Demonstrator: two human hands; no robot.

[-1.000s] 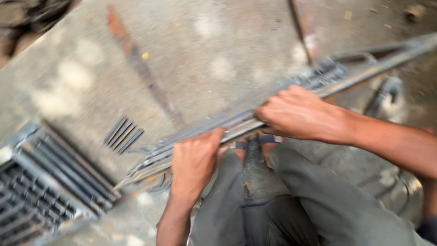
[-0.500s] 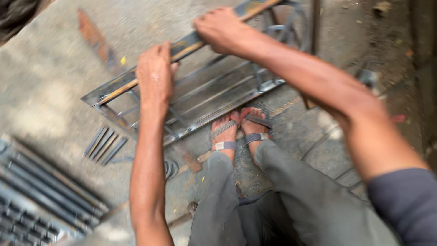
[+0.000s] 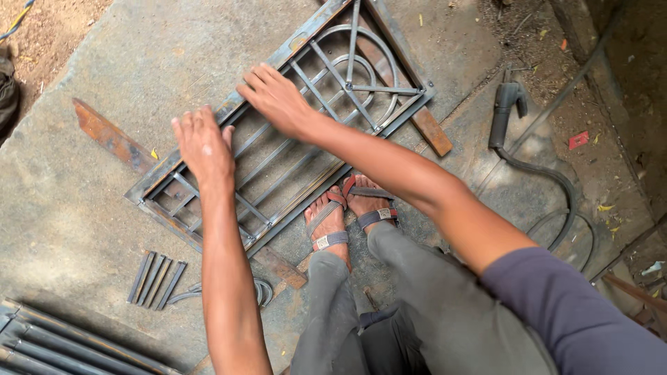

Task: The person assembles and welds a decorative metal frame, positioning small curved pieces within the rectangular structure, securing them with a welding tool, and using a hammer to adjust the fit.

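Observation:
A welded metal grille frame (image 3: 292, 149) with straight bars and a curved piece lies flat on the concrete slab. My left hand (image 3: 203, 142) rests flat on the frame's far long rail, fingers spread. My right hand (image 3: 276, 98) lies farther along the same rail, palm down, fingers apart. Neither hand grips anything. My sandalled feet (image 3: 347, 212) stand at the frame's near edge.
A rusty flat bar (image 3: 114, 139) lies left of the frame, another (image 3: 431, 132) under its right end. Several short metal strips (image 3: 156, 279) sit bottom left beside a second grille (image 3: 62, 344). A welding torch with hose (image 3: 504, 114) lies on the right.
The frame was lifted and tilted in both hands; it now lies flat on the slab, and both hands have let go and rest open on its far rail.

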